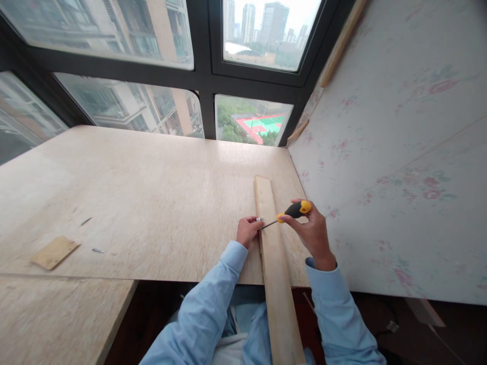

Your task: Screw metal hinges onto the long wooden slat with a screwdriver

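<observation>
Currently right hand [314, 230] fingers clamp screwdriver [291, 212]. Left hand [248, 230] fingertips pinch small metal fitting [259, 219] at the tool's tip, on wooden plank [276, 268].

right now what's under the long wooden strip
The wooden strip lies with its far half on the beige counter; its near end overhangs the edge, above the person's lap. Whatever sits directly beneath it is covered.

Black-and-yellow screwdriver [291, 212], floral wallpaper [399, 167]
</observation>
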A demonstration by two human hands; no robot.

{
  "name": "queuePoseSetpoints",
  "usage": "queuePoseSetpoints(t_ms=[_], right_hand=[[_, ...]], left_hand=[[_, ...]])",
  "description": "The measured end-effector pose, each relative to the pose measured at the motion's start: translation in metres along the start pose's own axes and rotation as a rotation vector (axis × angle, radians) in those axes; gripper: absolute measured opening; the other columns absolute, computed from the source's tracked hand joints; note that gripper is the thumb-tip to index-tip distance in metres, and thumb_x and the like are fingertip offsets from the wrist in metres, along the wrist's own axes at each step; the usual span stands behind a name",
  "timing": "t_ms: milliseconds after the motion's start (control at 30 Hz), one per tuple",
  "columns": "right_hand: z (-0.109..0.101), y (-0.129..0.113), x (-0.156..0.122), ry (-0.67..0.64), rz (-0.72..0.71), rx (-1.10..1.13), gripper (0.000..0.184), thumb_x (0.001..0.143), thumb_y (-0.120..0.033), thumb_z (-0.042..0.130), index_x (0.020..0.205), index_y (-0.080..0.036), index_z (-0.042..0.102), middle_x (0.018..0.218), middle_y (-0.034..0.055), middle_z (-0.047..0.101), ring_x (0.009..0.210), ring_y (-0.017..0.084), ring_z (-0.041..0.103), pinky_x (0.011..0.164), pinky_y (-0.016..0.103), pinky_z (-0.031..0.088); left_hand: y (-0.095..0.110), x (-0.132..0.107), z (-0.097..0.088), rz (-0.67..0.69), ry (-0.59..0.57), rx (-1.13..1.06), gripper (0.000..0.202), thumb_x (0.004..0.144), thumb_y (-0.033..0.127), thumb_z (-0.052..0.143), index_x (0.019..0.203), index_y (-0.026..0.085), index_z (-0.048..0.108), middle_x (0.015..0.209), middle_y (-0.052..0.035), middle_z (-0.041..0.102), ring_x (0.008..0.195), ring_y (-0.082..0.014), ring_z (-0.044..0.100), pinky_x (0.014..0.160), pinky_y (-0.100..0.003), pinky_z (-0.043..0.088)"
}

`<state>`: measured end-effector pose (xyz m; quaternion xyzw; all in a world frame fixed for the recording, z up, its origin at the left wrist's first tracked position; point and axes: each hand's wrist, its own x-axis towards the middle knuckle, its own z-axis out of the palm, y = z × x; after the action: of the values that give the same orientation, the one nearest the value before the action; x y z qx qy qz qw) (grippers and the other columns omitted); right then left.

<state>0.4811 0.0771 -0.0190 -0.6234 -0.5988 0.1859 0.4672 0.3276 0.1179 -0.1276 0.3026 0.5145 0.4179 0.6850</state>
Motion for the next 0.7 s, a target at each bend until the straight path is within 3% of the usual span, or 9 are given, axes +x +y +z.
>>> queuePoseSetpoints(t_ms=[100, 233, 333, 400, 500, 600, 700], right_hand=[[0.004, 0.005, 0.000, -0.008, -0.018, 0.024, 0.056, 0.069, -0.050, 0.081, 0.111, -0.021, 0.057, 0.095, 0.0044, 0.065, 0.082, 0.019, 0.064, 0.083, 0.037, 0.056], [0.002, 0.011, -0.006, -0.301, -0.042, 0.403, 0.066, 0.086, -0.040, 0.068, 0.141, -0.031, 0.033, 0.136, 0.0085, 0.052, 0.125, 0.020, 0.054, 0.105, 0.042, 0.047], [-0.003, 0.010, -0.009, -0.391, -0.006, 0.487, 0.063, 0.089, -0.037, 0.065, 0.143, -0.030, 0.034, 0.139, 0.0091, 0.053, 0.128, 0.021, 0.054, 0.108, 0.045, 0.045], [-0.005, 0.007, -0.009, -0.338, 0.039, 0.424, 0.058, 0.087, -0.039, 0.067, 0.138, -0.025, 0.043, 0.125, 0.0096, 0.064, 0.115, 0.022, 0.063, 0.103, 0.045, 0.050], [-0.004, 0.003, -0.006, -0.149, 0.016, 0.176, 0.060, 0.075, -0.047, 0.077, 0.125, -0.020, 0.056, 0.105, 0.0084, 0.070, 0.094, 0.023, 0.069, 0.090, 0.042, 0.056], [0.000, 0.002, -0.004, 0.030, -0.054, -0.063, 0.057, 0.067, -0.054, 0.081, 0.107, -0.019, 0.063, 0.088, 0.0047, 0.069, 0.073, 0.019, 0.064, 0.072, 0.034, 0.056], [0.003, 0.006, -0.005, 0.108, -0.069, -0.134, 0.050, 0.066, -0.057, 0.080, 0.090, -0.019, 0.059, 0.074, 0.0005, 0.063, 0.065, 0.016, 0.059, 0.064, 0.029, 0.050]], left_hand=[[-0.001, 0.001, 0.000, -0.010, 0.000, -0.020, 0.022, 0.060, 0.016, 0.072, 0.080, 0.010, 0.069, 0.073, -0.0037, 0.066, 0.062, -0.0133, 0.059, 0.050, -0.021, 0.041], [0.000, 0.000, 0.000, -0.017, 0.007, -0.021, 0.023, 0.059, 0.017, 0.074, 0.081, 0.010, 0.069, 0.075, -0.0042, 0.067, 0.063, -0.0134, 0.059, 0.050, -0.021, 0.042], [0.001, -0.001, -0.001, -0.002, 0.013, 0.006, 0.022, 0.060, 0.018, 0.074, 0.080, 0.010, 0.069, 0.073, -0.0035, 0.066, 0.061, -0.0119, 0.057, 0.049, -0.020, 0.039], [0.001, -0.001, -0.001, 0.003, 0.003, 0.011, 0.022, 0.060, 0.018, 0.074, 0.081, 0.010, 0.070, 0.073, -0.0038, 0.066, 0.061, -0.0118, 0.057, 0.048, -0.019, 0.039], [0.001, 0.000, -0.001, -0.004, -0.020, -0.007, 0.023, 0.060, 0.018, 0.074, 0.081, 0.010, 0.070, 0.076, -0.0050, 0.067, 0.064, -0.0133, 0.059, 0.050, -0.020, 0.041], [0.001, 0.000, -0.002, -0.018, -0.022, -0.016, 0.023, 0.060, 0.017, 0.073, 0.081, 0.010, 0.069, 0.077, -0.0056, 0.068, 0.065, -0.0140, 0.060, 0.051, -0.021, 0.043], [0.001, 0.000, -0.001, -0.023, -0.015, -0.013, 0.021, 0.061, 0.016, 0.072, 0.081, 0.010, 0.069, 0.075, -0.0054, 0.067, 0.063, -0.0133, 0.060, 0.051, -0.021, 0.042]])
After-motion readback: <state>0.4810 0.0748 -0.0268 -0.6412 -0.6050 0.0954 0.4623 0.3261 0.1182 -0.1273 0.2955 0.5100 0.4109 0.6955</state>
